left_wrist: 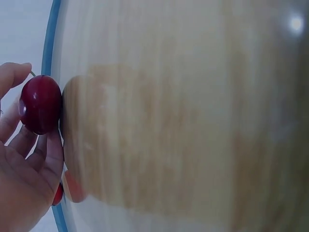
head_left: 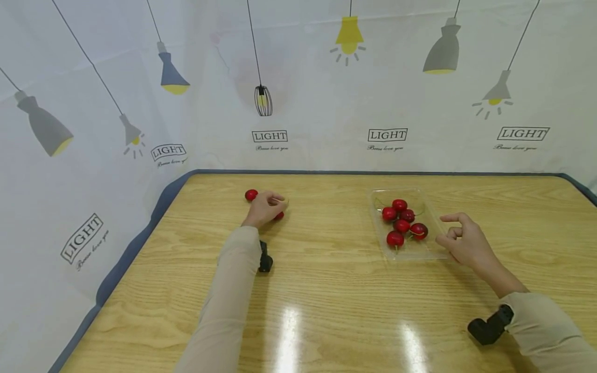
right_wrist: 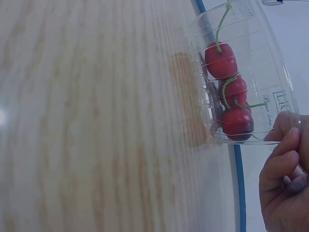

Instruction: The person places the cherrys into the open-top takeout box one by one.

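My left hand [head_left: 264, 208] is low over the table's far left part, its fingertips at the thin stem of a dark red cherry [left_wrist: 41, 104]. That cherry is mostly covered by the hand in the head view. Another cherry [head_left: 251, 195] lies just beyond the hand. To the right stands a clear plastic tray [head_left: 380, 248] with several red cherries [head_left: 401, 226] in it, some with green stems. My right hand [head_left: 468, 243] grips the tray's right rim between thumb and fingers, with the index finger raised in the head view.
The wooden table [head_left: 326, 300] has a blue edge along its back and left. Behind it hangs a white cloth [head_left: 317, 103] printed with lamps. A black wrist camera [head_left: 491, 325] sits on my right sleeve, another [head_left: 265, 257] on my left.
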